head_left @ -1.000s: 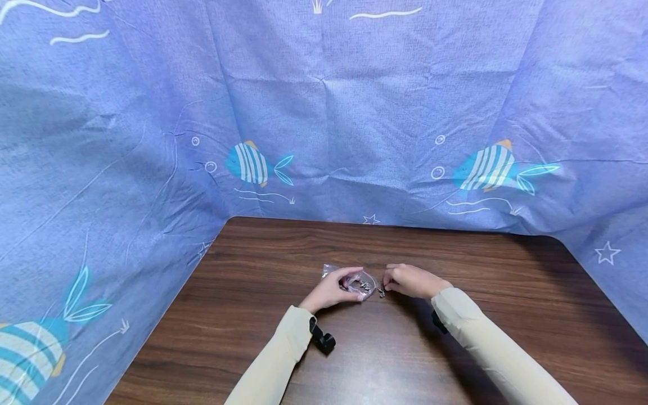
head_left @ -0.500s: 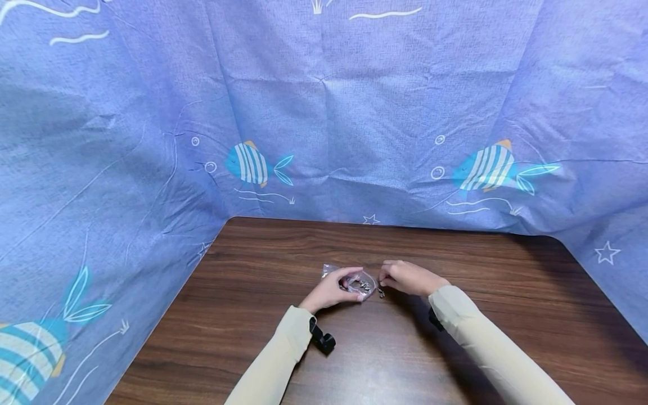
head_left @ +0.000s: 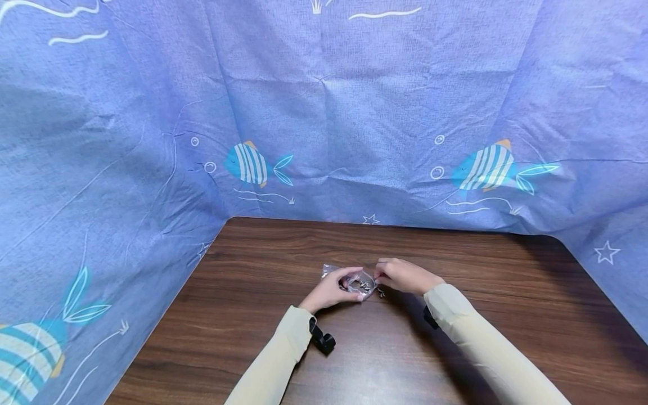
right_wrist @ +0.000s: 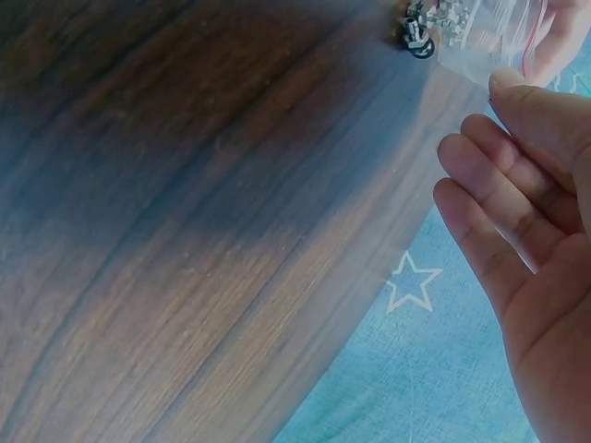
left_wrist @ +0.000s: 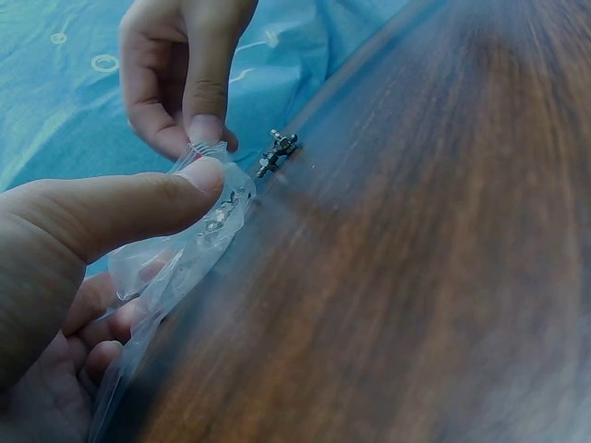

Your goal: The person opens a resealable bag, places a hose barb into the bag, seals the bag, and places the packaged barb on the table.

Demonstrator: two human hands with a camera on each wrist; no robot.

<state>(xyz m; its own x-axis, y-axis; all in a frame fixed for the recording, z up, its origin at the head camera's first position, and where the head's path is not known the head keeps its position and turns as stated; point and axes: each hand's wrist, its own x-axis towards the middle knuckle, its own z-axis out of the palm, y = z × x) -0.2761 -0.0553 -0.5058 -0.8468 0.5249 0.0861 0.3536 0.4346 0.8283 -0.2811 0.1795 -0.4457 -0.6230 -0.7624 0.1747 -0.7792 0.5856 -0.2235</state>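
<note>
My left hand [head_left: 331, 291] holds a clear zip bag [left_wrist: 180, 277] with the thumb over its upper side and the other fingers curled below. Several small metal parts [head_left: 363, 286] show through the plastic. At the bag's right rim, thumb and forefinger of my right hand [head_left: 407, 277] pinch the plastic edge; whether a tiny part is also between them I cannot tell. The other right fingers are loosely bent, as the right wrist view shows [right_wrist: 531, 212]. Just outside the bag lies a little cluster of metal pieces [left_wrist: 277, 153] on the table, below the right fingertips.
The dark wood-grain table [head_left: 273, 247] reaches out on all sides of the hands. Behind it and to the left hangs a blue cloth [head_left: 374, 124] printed with fish. A black wrist strap [head_left: 322, 337] is on my left wrist.
My right hand has moved a little left, from beside the metal cluster to the bag's rim. The left hand and the bag stay where they were.
</note>
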